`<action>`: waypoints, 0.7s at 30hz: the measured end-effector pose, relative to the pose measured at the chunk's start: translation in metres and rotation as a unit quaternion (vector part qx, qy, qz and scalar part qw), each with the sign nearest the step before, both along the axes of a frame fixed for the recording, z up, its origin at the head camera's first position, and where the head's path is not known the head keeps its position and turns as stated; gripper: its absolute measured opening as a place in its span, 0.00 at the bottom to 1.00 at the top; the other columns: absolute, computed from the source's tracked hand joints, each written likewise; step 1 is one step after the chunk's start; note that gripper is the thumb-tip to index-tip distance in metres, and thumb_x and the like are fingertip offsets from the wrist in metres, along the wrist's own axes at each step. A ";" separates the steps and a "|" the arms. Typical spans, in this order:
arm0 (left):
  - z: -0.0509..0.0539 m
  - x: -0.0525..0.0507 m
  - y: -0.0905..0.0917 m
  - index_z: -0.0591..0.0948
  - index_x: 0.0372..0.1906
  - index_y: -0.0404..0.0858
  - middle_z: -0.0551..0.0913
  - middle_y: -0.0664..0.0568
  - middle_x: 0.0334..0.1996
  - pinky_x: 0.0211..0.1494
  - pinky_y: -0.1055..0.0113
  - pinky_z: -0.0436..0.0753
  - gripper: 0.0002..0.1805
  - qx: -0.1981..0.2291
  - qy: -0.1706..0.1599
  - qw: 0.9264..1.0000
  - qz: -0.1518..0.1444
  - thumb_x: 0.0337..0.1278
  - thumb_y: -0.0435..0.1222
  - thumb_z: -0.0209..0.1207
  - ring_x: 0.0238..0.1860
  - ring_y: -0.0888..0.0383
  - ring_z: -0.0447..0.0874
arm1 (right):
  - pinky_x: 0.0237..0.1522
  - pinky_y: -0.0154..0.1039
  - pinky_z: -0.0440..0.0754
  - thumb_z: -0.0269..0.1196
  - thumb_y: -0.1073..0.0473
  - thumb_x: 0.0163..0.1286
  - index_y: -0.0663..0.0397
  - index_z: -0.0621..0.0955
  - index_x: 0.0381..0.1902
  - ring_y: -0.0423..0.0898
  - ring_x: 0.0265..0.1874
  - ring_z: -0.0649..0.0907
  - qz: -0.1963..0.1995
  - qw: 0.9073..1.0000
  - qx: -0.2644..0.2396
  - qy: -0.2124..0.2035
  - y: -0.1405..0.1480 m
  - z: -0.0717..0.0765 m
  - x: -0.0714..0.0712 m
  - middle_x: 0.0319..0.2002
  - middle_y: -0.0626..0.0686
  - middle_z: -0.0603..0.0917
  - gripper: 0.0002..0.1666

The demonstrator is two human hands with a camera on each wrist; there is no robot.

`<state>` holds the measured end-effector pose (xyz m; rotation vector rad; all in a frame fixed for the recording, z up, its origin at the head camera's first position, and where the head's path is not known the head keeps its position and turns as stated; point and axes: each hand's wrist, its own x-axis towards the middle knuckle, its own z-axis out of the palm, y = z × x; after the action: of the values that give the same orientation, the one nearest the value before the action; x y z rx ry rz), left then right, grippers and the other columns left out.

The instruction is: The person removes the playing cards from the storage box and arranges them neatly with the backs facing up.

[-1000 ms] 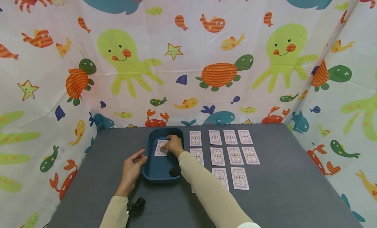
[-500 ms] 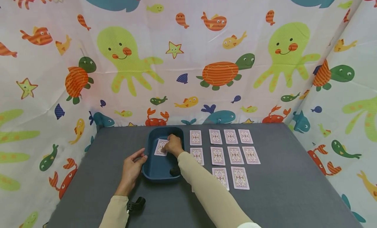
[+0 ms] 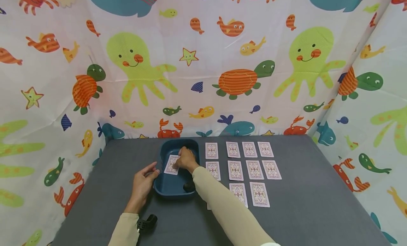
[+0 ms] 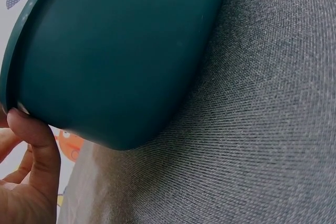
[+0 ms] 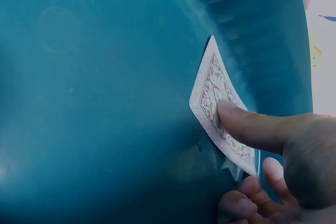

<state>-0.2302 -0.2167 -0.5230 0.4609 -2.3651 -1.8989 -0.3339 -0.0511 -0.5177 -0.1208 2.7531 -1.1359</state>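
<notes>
A blue plastic tub (image 3: 171, 189) stands at the table's far middle-left. Its outer wall (image 4: 115, 61) fills much of the left wrist view. My left hand (image 3: 142, 184) holds the tub's left rim, thumb (image 4: 34, 129) against the outside under the lip. Inside the tub, my right hand (image 3: 187, 159) grips a playing card (image 3: 171, 165), patterned back up. In the right wrist view the thumb lies flat on the card (image 5: 210, 90) and the other fingers (image 5: 239, 205) curl at its lower edge. What lies beneath the card is mostly hidden.
Several face-down playing cards (image 3: 235, 170) lie in rows right of the tub. The right forearm (image 3: 229, 207) crosses over the front-left ones. A printed sea-animal curtain (image 3: 203, 62) stands behind the grey table (image 3: 311, 200).
The card in my right hand has shifted slightly left and toward me inside the tub, tilting a little more. The left hand stays on the rim.
</notes>
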 end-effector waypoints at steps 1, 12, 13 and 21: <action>-0.001 0.000 0.000 0.77 0.64 0.43 0.75 0.47 0.50 0.26 0.69 0.75 0.23 0.001 -0.001 1.000 0.001 0.65 0.37 0.60 0.36 0.53 0.77 | 0.48 0.46 0.76 0.80 0.59 0.44 0.54 0.74 0.45 0.50 0.39 0.76 0.003 1.000 -0.004 -0.001 0.000 0.000 0.000 0.40 0.55 0.79 0.32; 0.000 0.002 0.002 0.77 0.65 0.45 0.75 0.46 0.51 0.28 0.69 0.75 0.23 -0.002 -0.013 1.000 -0.003 0.66 0.37 0.59 0.43 0.48 0.77 | 0.46 0.44 0.80 0.74 0.62 0.55 0.55 0.80 0.49 0.49 0.39 0.79 0.025 0.999 -0.031 -0.009 -0.002 0.003 0.000 0.43 0.55 0.83 0.23; 0.000 0.002 0.002 0.77 0.65 0.45 0.75 0.46 0.52 0.28 0.68 0.75 0.22 -0.001 -0.013 1.000 -0.003 0.66 0.37 0.59 0.44 0.48 0.77 | 0.46 0.44 0.81 0.73 0.62 0.57 0.55 0.81 0.49 0.48 0.39 0.79 0.028 0.999 -0.033 -0.013 -0.003 0.004 0.000 0.43 0.55 0.83 0.21; 0.001 0.000 0.001 0.78 0.64 0.44 0.76 0.45 0.53 0.27 0.70 0.75 0.22 0.003 -0.003 1.000 -0.006 0.65 0.37 0.60 0.37 0.55 0.77 | 0.43 0.41 0.84 0.67 0.63 0.63 0.58 0.81 0.52 0.48 0.36 0.80 0.051 0.997 -0.051 -0.008 -0.002 0.021 0.000 0.43 0.56 0.84 0.18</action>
<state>-0.2300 -0.2159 -0.5218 0.4553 -2.3723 -1.9125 -0.3340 -0.0530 -0.4962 -0.2592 2.6416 -1.2455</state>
